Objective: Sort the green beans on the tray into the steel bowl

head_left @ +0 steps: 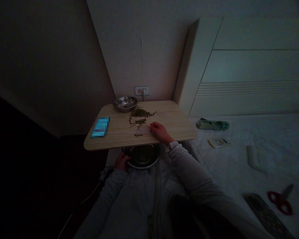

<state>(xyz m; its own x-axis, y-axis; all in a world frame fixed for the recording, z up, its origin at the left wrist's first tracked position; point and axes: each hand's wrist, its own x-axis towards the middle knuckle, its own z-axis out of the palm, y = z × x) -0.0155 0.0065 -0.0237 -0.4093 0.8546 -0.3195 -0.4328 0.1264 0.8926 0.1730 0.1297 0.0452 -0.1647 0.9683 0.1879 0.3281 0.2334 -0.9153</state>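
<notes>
My left hand (pixel 122 161) grips the left rim of a dark round bowl (pixel 142 162) with a pale edge, held below the front edge of the small wooden table (pixel 164 109). What lies inside the bowl is too dark to tell. Above the tabletop, my right hand (pixel 159 131) has its fingers pinched together; a faint, see-through shape is by the fingertips, too dim to name. Just beyond it, small greenish beans or seeds (pixel 141 113) are spread in a loose patch. A few strays (pixel 138 135) lie closer to the table's front edge.
A shiny metal bowl (pixel 126 103) stands at the table's back left, near a lit phone (pixel 100 127). On the bed to the right are a green bottle (pixel 212 124), a pale remote (pixel 218 142), red-handled scissors (pixel 280 200) and a dark patterned object (pixel 265 212). A wall socket (pixel 142 90) holds a plug.
</notes>
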